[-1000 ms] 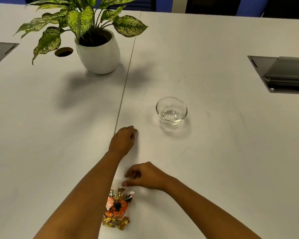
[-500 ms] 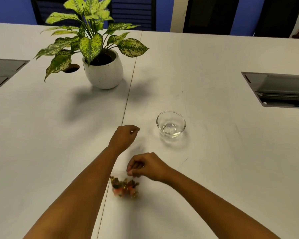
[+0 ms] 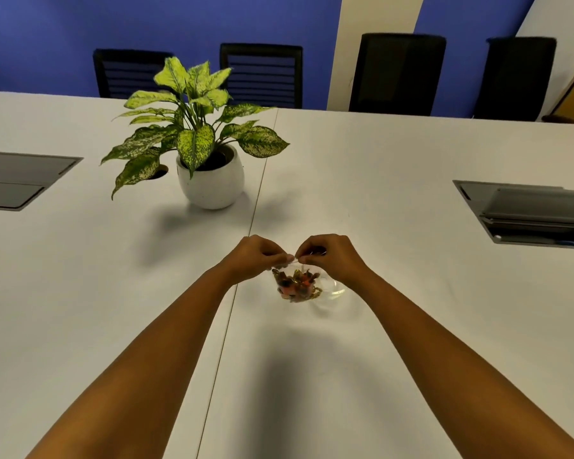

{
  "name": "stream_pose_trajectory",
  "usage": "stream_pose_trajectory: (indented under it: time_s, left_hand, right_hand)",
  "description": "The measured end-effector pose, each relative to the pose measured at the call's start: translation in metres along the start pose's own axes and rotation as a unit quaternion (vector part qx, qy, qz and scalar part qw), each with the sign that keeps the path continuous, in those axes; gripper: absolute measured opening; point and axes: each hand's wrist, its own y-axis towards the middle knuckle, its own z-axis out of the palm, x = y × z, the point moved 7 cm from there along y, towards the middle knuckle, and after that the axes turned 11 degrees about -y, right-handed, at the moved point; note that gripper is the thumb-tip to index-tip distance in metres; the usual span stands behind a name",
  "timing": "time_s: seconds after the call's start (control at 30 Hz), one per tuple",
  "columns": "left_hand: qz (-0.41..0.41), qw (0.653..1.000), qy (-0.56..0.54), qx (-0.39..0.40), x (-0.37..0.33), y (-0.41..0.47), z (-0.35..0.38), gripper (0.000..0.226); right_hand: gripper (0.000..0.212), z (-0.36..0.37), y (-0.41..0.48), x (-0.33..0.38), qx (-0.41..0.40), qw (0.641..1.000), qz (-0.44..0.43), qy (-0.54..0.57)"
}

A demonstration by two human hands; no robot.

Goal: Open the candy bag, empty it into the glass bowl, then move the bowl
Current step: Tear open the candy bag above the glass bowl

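Note:
A clear candy bag full of orange, gold and dark wrapped sweets hangs in the air at the table's middle. My left hand pinches its top edge from the left and my right hand pinches it from the right, fingertips almost touching. The bag's top looks closed. Directly behind and under the bag stands the small glass bowl; only its right rim shows, the rest is hidden by the bag and my right hand.
A potted plant in a white pot stands at the back left. Grey cable hatches are set in the white table at the far left and far right. Black chairs line the far edge.
The bag has been lifted off the table near me and carried forward over the bowl. My left hand has joined my right on the bag's top. The camera has tilted up.

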Motion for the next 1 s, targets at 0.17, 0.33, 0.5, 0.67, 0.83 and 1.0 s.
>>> stream_pose_trajectory:
  time_s: [0.17, 0.33, 0.5, 0.67, 0.83, 1.0]
  left_hand:
    - [0.027, 0.999, 0.020, -0.021, -0.024, 0.009, 0.003, 0.023]
    - [0.016, 0.997, 0.023, -0.066, -0.038, 0.018, 0.007, 0.024]
    - [-0.022, 0.987, -0.041, -0.153, -0.050, 0.026, 0.009, 0.024]
    - [-0.092, 0.963, -0.148, -0.204, -0.040, 0.030, 0.014, 0.026]
    - [-0.127, 0.939, -0.222, -0.231, -0.036, 0.033, 0.017, 0.021]
    - [-0.133, 0.930, -0.245, -0.241, -0.037, 0.037, 0.023, 0.028]
  right_hand:
    - [0.012, -0.021, 0.008, 0.001, -0.045, 0.999, -0.001, 0.015]
    - [0.016, -0.031, 0.015, -0.001, -0.076, 0.997, 0.008, 0.022]
    - [0.030, -0.050, 0.015, -0.008, -0.188, 0.977, 0.080, 0.054]
    - [0.022, -0.042, 0.014, -0.030, -0.150, 0.945, 0.220, 0.191]
    - [0.027, -0.031, 0.018, -0.037, -0.094, 0.940, 0.250, 0.214]
    - [0.030, -0.025, 0.025, -0.036, -0.081, 0.939, 0.258, 0.214]
